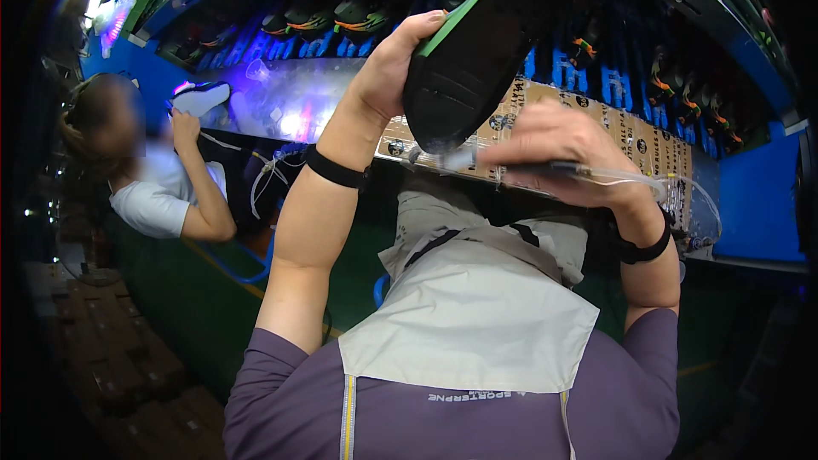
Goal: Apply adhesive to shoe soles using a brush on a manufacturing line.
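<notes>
My left hand [394,60] is raised and wrapped around the edge of a shoe [469,72]. The shoe's black underside is toward me, and its rim shows green and orange. Low on the right of it, my right hand [567,149] is smeared by motion but closed around a dark-handled brush [554,169]. A clear thin tube [626,179] trails from the handle past my wrist. The brush's pale, blurred tip is close to the shoe's lower end; whether they touch I cannot tell.
Cardboard covered in clear tape [639,140] lines the bench before me. Behind it, several shoes [358,13] sit on blue holders [613,85]. At the left, a co-worker [162,196] holds a white-soled shoe [201,100] under violet light. Cartons [111,332] stand at lower left.
</notes>
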Tool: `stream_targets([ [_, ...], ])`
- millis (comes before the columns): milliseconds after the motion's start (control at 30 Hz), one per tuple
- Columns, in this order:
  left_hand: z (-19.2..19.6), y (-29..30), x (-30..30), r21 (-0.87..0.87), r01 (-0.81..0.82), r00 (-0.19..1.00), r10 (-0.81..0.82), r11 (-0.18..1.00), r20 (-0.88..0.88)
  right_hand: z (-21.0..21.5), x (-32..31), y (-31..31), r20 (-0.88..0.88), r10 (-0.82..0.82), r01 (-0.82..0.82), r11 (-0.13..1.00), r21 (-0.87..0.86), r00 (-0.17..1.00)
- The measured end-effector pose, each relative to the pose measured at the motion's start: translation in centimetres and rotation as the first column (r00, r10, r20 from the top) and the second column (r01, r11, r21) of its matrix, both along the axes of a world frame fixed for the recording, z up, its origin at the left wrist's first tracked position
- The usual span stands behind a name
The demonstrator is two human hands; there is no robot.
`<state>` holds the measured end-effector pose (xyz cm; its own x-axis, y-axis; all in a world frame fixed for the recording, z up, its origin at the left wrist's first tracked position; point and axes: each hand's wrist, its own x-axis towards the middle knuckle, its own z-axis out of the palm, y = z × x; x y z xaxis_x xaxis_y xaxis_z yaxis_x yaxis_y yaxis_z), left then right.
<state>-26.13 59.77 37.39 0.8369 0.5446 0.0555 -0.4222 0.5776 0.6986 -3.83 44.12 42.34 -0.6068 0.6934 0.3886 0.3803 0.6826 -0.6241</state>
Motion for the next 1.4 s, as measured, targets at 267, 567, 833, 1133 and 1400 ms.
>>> stream_targets([
  [267, 0.8, 0.1, 0.5, 0.036, 0.049, 0.971, -0.039, 0.998, -0.236, -0.2, -0.3, -0.3, 0.096, -0.124, 0.11, 0.984, 0.143, 0.988],
  [567, -0.4, -1.2, 0.4, 0.051, -0.054, 0.956, 0.067, 0.997, -0.286, -1.5, -0.6, -0.7, -0.07, -0.146, 0.141, 0.988, -0.067, 0.987],
  [833, -3.5, -1.9, -0.6, -0.028, 0.021, 0.985, -0.025, 0.999, -0.17, -3.2, -1.2, -1.5, -0.225, -0.032, -0.033, 0.959, -0.281, 0.974],
  [1133, -6.4, -6.7, -1.1, -0.295, 0.052, 0.998, -0.056, 0.954, -0.007, -4.8, 1.1, 1.2, -0.368, -0.55, 0.333, 0.794, -0.509, 0.75],
  [1400, -7.6, -9.2, -0.4, -0.351, -0.008, 1.0, 0.002, 0.936, -0.017, -6.6, 0.6, 1.7, -0.17, -0.516, 0.543, 0.795, 0.269, 0.839],
])
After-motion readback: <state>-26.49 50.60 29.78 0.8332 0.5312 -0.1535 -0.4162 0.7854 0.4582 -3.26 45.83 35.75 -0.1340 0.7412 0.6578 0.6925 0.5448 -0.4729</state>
